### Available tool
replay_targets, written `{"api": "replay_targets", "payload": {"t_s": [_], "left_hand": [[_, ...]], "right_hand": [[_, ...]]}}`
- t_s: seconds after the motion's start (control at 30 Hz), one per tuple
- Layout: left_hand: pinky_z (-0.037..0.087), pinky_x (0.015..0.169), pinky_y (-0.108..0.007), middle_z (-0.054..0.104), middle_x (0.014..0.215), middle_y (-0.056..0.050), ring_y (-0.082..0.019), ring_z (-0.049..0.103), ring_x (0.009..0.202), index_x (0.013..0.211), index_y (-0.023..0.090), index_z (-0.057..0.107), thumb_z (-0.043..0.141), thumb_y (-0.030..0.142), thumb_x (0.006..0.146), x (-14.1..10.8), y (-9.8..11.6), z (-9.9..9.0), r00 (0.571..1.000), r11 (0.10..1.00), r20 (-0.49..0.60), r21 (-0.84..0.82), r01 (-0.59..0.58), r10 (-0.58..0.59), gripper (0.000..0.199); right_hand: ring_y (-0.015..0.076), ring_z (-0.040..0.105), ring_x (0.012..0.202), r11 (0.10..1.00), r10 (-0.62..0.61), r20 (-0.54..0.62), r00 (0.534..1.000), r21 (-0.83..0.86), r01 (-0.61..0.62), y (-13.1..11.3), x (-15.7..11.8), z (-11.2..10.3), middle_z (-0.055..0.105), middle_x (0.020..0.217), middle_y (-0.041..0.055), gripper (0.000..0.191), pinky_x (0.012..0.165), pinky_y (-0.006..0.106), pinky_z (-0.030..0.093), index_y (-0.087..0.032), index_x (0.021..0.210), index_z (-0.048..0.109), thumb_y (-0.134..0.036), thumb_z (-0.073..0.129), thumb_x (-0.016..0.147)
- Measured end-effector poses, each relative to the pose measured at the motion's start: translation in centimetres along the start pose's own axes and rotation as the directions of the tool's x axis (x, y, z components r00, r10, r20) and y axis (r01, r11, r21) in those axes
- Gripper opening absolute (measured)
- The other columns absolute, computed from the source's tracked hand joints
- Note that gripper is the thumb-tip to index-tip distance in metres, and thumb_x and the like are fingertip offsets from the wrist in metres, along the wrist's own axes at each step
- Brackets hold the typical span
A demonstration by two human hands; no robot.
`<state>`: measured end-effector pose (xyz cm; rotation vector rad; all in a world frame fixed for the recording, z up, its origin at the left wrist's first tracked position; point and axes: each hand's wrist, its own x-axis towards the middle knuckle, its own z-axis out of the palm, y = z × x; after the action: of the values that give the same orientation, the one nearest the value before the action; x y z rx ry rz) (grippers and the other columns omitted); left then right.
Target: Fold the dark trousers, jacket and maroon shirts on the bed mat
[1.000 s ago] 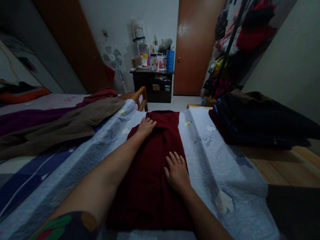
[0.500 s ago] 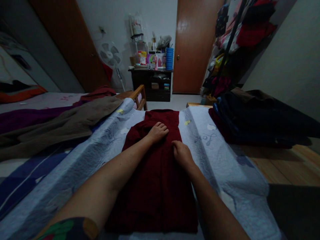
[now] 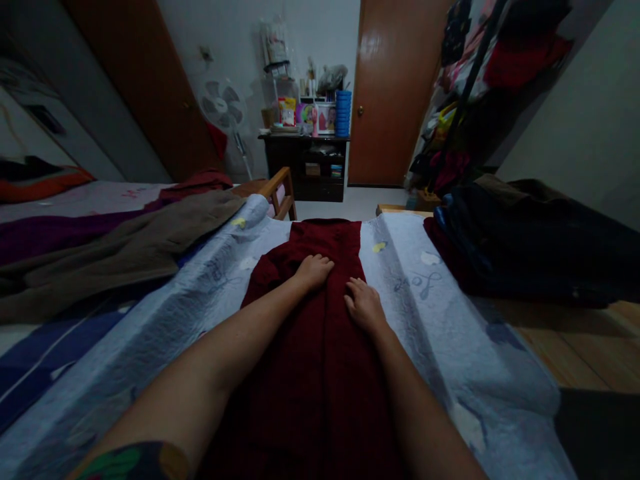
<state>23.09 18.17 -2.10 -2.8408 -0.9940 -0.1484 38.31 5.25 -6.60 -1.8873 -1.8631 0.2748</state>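
Observation:
A dark red garment (image 3: pixel 300 367), apparently trousers, lies lengthwise in front of me on a pale blue quilted cover (image 3: pixel 445 340). Its far end is narrower and flat, and some fabric bunches up at its left side. My left hand (image 3: pixel 315 271) rests on the upper middle of the garment, palm down with the fingers laid out. Just right of it, my right hand (image 3: pixel 365 303) touches the garment's right edge, fingers apart and slightly bent. Neither hand grips anything that I can see.
A stack of dark folded clothes (image 3: pixel 540 240) sits on a wooden surface (image 3: pixel 575 347) at right. Brown trousers (image 3: pixel 125 240) lie at left beside a purple cloth (image 3: pixel 65 237). Farther off are a wooden chair (image 3: pixel 285 190), a fan (image 3: pixel 223 103) and a black cabinet (image 3: pixel 283 167).
My right hand has loosened from a closed grip on the garment's edge to spread fingers. My left hand has slid slightly nearer to me over the fabric. The view has shifted a little.

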Motion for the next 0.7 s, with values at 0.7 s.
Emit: {"api": "replay_targets", "payload": {"t_s": [0.7], "left_hand": [[0.041,0.096,-0.045,0.045,0.145,-0.006,-0.030,0.043,0.127,0.135,0.025,0.047,0.039,0.047,0.093,7.8,1.4,3.0,0.993,0.989,0.116,-0.146,-0.001,0.018,0.048]], "right_hand": [[0.0207,0.056,0.114,0.978,0.050,-0.166,0.985,0.210,-0.015,2.5,0.1,-1.5,0.064,0.123,0.0071,0.034,0.102,0.037,0.039,-0.019,0.111,0.065,-0.013,0.047,0.083]]}}
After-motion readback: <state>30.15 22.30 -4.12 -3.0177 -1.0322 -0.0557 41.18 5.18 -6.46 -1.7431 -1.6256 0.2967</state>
